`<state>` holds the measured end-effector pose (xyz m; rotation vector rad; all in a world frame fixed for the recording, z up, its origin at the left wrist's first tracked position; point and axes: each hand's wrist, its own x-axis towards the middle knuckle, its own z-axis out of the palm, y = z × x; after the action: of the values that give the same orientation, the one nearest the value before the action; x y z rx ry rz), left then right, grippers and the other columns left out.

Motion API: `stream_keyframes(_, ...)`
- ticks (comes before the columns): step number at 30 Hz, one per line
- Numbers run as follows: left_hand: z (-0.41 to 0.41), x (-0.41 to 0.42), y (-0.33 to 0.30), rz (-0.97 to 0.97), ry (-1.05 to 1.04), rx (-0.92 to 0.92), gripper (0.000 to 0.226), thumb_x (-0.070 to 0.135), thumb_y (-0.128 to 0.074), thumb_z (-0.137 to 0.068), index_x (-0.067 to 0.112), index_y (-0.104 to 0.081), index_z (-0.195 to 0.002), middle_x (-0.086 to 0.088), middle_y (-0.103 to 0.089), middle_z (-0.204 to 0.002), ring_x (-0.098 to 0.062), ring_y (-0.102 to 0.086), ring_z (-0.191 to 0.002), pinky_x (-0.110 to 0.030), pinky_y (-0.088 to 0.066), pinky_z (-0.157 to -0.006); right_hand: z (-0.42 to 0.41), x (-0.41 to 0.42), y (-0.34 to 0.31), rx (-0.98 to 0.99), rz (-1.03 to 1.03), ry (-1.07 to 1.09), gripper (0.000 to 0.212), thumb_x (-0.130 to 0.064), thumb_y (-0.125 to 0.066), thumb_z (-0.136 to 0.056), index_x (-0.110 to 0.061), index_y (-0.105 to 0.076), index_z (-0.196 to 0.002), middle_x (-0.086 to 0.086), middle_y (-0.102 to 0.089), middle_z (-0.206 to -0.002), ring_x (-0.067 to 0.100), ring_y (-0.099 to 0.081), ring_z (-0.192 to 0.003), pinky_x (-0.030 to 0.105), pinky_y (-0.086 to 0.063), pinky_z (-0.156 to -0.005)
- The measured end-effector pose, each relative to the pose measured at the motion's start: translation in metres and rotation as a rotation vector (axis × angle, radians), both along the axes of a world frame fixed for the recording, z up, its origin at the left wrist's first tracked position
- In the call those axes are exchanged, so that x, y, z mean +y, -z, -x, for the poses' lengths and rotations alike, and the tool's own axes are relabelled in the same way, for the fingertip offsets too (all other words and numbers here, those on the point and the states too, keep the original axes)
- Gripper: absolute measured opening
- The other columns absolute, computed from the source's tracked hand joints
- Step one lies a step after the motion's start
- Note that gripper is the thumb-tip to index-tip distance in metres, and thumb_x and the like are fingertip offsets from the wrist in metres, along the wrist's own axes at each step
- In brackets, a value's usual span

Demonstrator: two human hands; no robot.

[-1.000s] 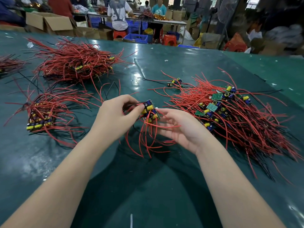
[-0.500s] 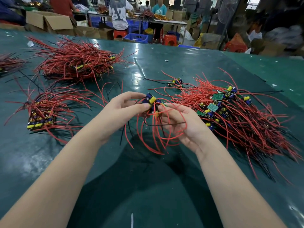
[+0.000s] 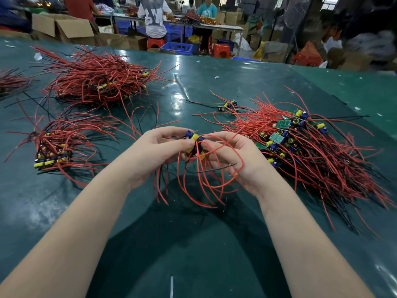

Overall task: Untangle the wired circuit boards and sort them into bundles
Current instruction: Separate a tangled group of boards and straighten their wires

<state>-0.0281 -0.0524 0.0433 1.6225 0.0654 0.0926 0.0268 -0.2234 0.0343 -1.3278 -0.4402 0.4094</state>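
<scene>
Circuit boards in hand: a small cluster (image 3: 194,144) with yellow and blue parts, held just above the middle of the green table (image 3: 236,82), between both my hands.
Left hand: my left hand (image 3: 159,151) grasps the cluster from its left side, thumb tip pressed on the yellow part, fingers curled underneath.
Right hand: my right hand (image 3: 234,160) grasps the same cluster from its right side, palm turned up, fingers curled in toward the boards.
Held wires: red wires (image 3: 204,186) droop from the cluster in loops toward the near edge; one loop arches over my right palm, and a single black wire (image 3: 211,170) crosses it.
Unsorted pile: a tangled heap of boards and wires (image 3: 300,147) lies toward the right edge, just beside my right hand, green boards showing near its top.
Stray board: one loose board (image 3: 228,104) with its leads sits alone behind that heap, toward the far edge.
Near-left bundle: a stacked bundle (image 3: 53,151) lies toward the left edge, board ends aligned facing me, wires fanning away.
Far-left bundle: a larger bundle (image 3: 101,82) lies toward the far left corner.
Left-edge heap: another wire heap (image 3: 10,82) is cut off by the frame; possibly a further bundle, too blurred to confirm.
Background: cardboard boxes (image 3: 64,29) and people stand beyond the far edge.
</scene>
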Motion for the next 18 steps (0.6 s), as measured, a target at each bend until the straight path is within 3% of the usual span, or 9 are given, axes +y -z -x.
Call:
stream_keyframes(4, -0.0005, -0.0034, 0.0033, 0.011, -0.022, -0.005, 0.009, 0.011, -0.064, -0.088, 0.013, -0.070, -0.093, -0.001, -0.069, -0.084, -0.007, -0.064, -0.073, -0.015, -0.049, -0.064, -0.0003, -0.0013, 0.0015, -0.017, 0.052, 0.003, 0.011, -0.008, -0.069, -0.079, -0.016, -0.069, -0.087, -0.006, -0.071, -0.071, 0.003, -0.065, -0.063, 0.016, -0.053, -0.060)
stream_keyframes(8, -0.0015, -0.0051, 0.0029, 0.056, -0.038, -0.019, 0.012, 0.008, -0.064, -0.087, 0.007, -0.071, -0.097, -0.001, -0.072, -0.086, -0.007, -0.066, -0.073, -0.014, -0.051, -0.065, -0.0023, 0.0005, 0.0027, 0.015, 0.059, 0.017, 0.008, -0.002, -0.067, -0.082, -0.010, -0.067, -0.086, -0.006, -0.070, -0.068, 0.004, -0.065, -0.063, 0.015, -0.051, -0.058)
stream_keyframes(12, -0.0021, -0.0052, 0.0039, 0.041, -0.050, 0.012, 0.015, 0.011, -0.065, -0.087, 0.008, -0.070, -0.101, -0.001, -0.071, -0.085, -0.005, -0.065, -0.067, -0.013, -0.049, -0.059, -0.0021, 0.0014, 0.0035, 0.044, 0.018, -0.019, 0.005, 0.001, -0.067, -0.082, -0.004, -0.067, -0.080, -0.006, -0.053, -0.054, 0.004, -0.044, -0.046, 0.011, -0.040, -0.048)
stream_keyframes(16, -0.0017, -0.0036, 0.0041, 0.076, -0.038, 0.030, 0.011, 0.014, -0.067, -0.085, 0.012, -0.071, -0.095, 0.002, -0.071, -0.082, -0.007, -0.066, -0.068, -0.014, -0.049, -0.061, -0.0029, 0.0024, 0.0039, 0.076, -0.006, 0.001, 0.016, -0.001, -0.068, -0.081, -0.010, -0.071, -0.068, 0.000, -0.039, -0.057, 0.007, -0.033, -0.046, 0.011, -0.028, -0.044)
stream_keyframes(18, -0.0013, -0.0035, 0.0045, 0.103, -0.039, 0.028, 0.009, 0.012, -0.067, -0.084, 0.015, -0.071, -0.091, 0.004, -0.072, -0.081, -0.007, -0.067, -0.069, -0.014, -0.050, -0.060, -0.0033, 0.0030, 0.0055, 0.116, -0.033, 0.017, 0.012, -0.001, -0.069, -0.081, -0.008, -0.070, -0.071, 0.000, -0.041, -0.054, 0.004, -0.035, -0.041, 0.010, -0.033, -0.040)
